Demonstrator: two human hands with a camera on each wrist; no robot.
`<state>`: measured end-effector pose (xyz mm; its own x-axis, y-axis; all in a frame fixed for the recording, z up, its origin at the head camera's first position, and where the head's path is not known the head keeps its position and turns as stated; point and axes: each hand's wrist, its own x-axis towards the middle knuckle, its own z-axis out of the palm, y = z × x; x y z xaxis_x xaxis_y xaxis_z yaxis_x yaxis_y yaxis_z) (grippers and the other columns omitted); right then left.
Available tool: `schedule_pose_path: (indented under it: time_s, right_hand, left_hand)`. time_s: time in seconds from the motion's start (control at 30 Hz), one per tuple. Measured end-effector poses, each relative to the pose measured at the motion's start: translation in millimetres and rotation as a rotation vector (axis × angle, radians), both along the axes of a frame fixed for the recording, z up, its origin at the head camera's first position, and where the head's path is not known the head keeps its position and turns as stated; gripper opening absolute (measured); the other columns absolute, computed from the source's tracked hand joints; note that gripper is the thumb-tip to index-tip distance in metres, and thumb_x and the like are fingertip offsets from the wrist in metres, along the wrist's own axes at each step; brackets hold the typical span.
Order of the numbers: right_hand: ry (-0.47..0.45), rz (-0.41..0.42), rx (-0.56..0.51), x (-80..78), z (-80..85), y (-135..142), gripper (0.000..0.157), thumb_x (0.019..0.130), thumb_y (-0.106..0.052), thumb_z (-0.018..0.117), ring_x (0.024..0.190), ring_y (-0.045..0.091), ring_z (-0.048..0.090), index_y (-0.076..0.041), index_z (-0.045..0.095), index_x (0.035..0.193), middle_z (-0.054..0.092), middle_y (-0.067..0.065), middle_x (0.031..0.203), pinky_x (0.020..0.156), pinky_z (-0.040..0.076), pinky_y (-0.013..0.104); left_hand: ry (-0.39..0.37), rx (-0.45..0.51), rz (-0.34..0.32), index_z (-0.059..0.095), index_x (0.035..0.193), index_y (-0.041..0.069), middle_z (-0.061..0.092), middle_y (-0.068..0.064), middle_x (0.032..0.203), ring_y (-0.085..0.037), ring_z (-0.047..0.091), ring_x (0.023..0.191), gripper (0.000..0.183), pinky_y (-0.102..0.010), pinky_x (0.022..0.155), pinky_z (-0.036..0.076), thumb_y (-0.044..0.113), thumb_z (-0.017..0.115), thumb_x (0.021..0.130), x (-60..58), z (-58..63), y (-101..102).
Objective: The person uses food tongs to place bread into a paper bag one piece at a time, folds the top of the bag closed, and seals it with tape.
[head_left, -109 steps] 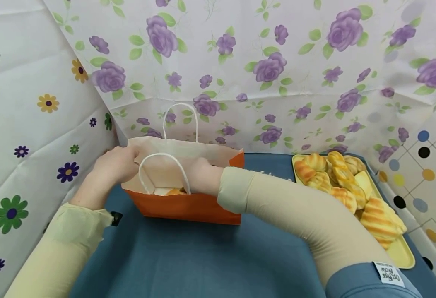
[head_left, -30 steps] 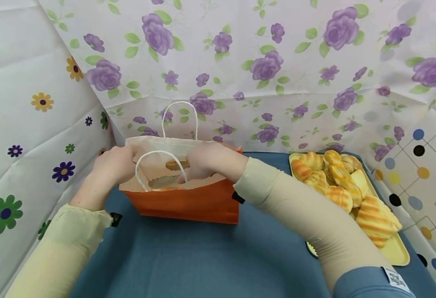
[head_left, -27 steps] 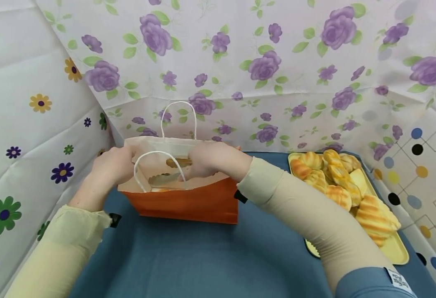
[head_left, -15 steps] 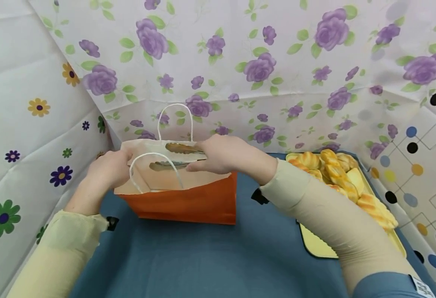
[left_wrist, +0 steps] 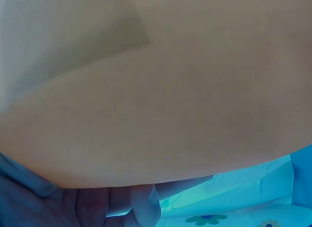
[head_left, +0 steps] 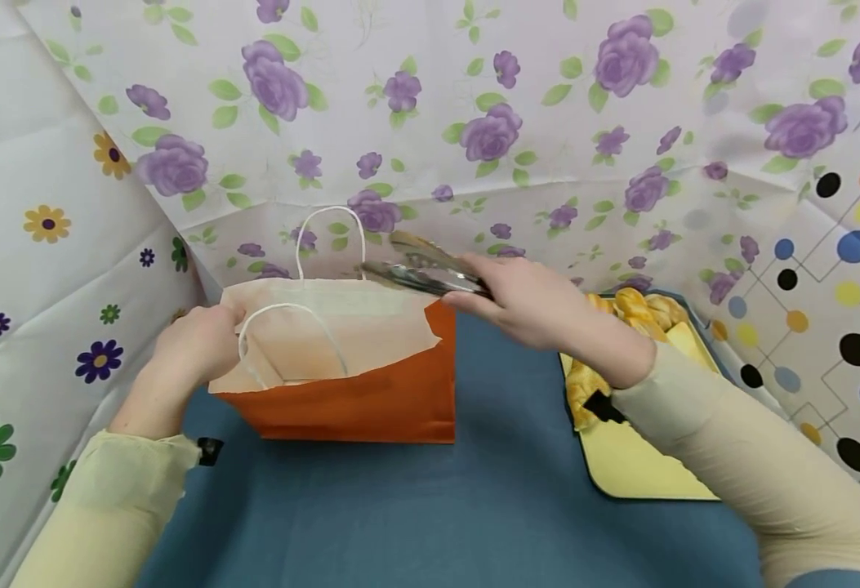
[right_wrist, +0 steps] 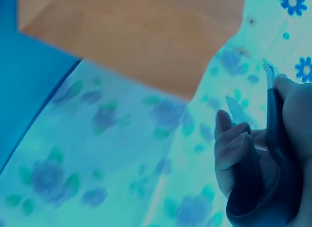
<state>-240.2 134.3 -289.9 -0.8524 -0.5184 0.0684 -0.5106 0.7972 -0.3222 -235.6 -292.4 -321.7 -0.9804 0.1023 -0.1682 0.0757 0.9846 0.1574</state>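
Note:
An orange paper bag [head_left: 356, 408] with white rope handles stands upright on the blue table, its mouth spread. My left hand [head_left: 198, 343] grips the bag's left rim; the left wrist view shows its curled fingers [left_wrist: 144, 207] below a large blurred surface. Right of the bag, in the air above the table, my right hand [head_left: 528, 302] holds metal tongs [head_left: 430, 273]. Their tips point left over the bag's back right rim and stand apart with nothing between them. In the right wrist view the tongs' dark handle [right_wrist: 278, 134] lies in the palm with fingers curled round it.
At the right a yellow tray [head_left: 643, 465] carries several bread pieces [head_left: 643, 310], partly hidden behind my right forearm. Flowered sheets hang at the back and left, and a dotted sheet [head_left: 848, 327] at the right. Blue cloth [head_left: 400, 523] covers the table.
My right hand has risen out of the bag with the tongs and moved right, toward the tray. My left hand stays on the bag's rim. The view has turned slightly right.

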Motion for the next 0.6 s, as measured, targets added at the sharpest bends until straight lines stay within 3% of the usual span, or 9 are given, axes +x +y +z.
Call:
schedule_pose_path:
  time_s: [0.07, 0.3, 0.5, 0.6]
  right_hand:
    - [0.021, -0.035, -0.013, 0.2, -5.0, 19.7, 0.086, 0.104, -0.074, 0.041, 0.116, 0.029, 0.069, -0.013, 0.042, 0.165, 0.065, 0.012, 0.144, 0.098, 0.054, 0.054]
    - [0.019, -0.151, 0.019, 7.6, -19.9, 77.6, 0.088, 0.105, -0.075, 0.036, 0.097, 0.029, 0.07, -0.014, 0.034, 0.169, 0.071, 0.014, 0.124, 0.084, 0.054, 0.054]
    - [0.003, -0.247, 0.062, 12.7, -29.9, 120.0, 0.09, 0.104, -0.076, 0.039, 0.07, 0.019, 0.063, -0.013, 0.034, 0.168, 0.066, 0.005, 0.09, 0.07, 0.052, 0.048]
    - [-0.01, -0.283, 0.076, 13.5, -36.0, 138.9, 0.091, 0.104, -0.074, 0.041, 0.069, 0.021, 0.064, -0.01, 0.032, 0.168, 0.066, 0.008, 0.088, 0.067, 0.052, 0.048]
  left_hand:
    - [-0.001, 0.002, 0.001, 0.056, 0.143, -0.008, 0.064, -0.036, 0.12, -0.047, 0.064, 0.097, 0.045, -0.06, 0.078, 0.054, 0.013, 0.055, 0.103, 0.2, -0.3, 0.7]
    - [0.001, 0.023, 0.009, 0.061, 0.132, -0.005, 0.066, -0.027, 0.102, -0.042, 0.063, 0.088, 0.036, -0.056, 0.074, 0.054, 0.018, 0.058, 0.103, -1.9, -2.8, 2.6]
    - [0.005, 0.012, 0.012, 0.056, 0.142, -0.008, 0.065, -0.035, 0.118, -0.048, 0.063, 0.097, 0.046, -0.066, 0.084, 0.053, 0.017, 0.058, 0.104, -1.0, -4.7, 0.7]
    - [0.007, 0.014, 0.008, 0.057, 0.141, -0.008, 0.064, -0.037, 0.12, -0.051, 0.062, 0.099, 0.045, -0.069, 0.086, 0.051, 0.018, 0.056, 0.104, 1.0, -4.7, -4.0]
